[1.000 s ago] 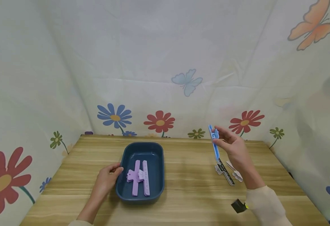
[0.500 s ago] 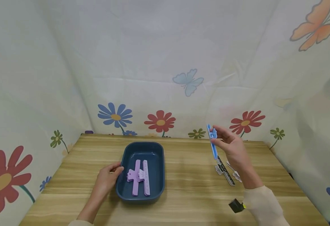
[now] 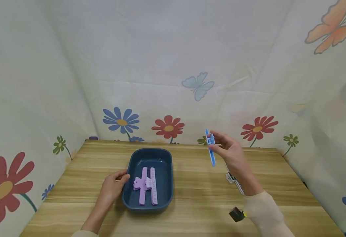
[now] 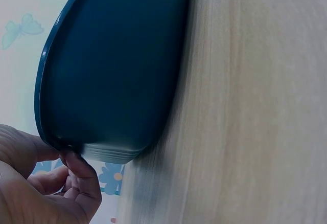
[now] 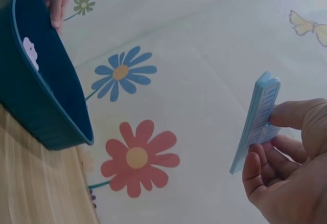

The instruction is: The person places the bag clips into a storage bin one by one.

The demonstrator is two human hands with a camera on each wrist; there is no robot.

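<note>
My left hand (image 3: 111, 188) pinches the left rim of a dark blue plastic bin (image 3: 169, 184); in the left wrist view, thumb and fingers meet at the bin's edge. Inside the bin lie a purple clip (image 3: 142, 194) and a paler lilac clip (image 3: 153, 194) with ruler marks, side by side. My right hand (image 3: 232, 156) holds a long blue clip (image 3: 211, 157) up above the table by its handle, between thumb and fingers. Ruler marks run along this clip's bar (image 5: 260, 109) in the right wrist view.
A black-and-white ruler clip (image 3: 233, 180) lies on the wooden table (image 3: 196, 200), partly behind my right forearm. Beside the right cuff is a small black box (image 3: 236, 214) with a yellow bit. A flower-printed curtain (image 3: 149, 65) surrounds the table's back and sides.
My right hand has moved left with the blue clip, towards the bin. A pale clip on the table is now hidden by the right forearm. The left hand stays at the rim.
</note>
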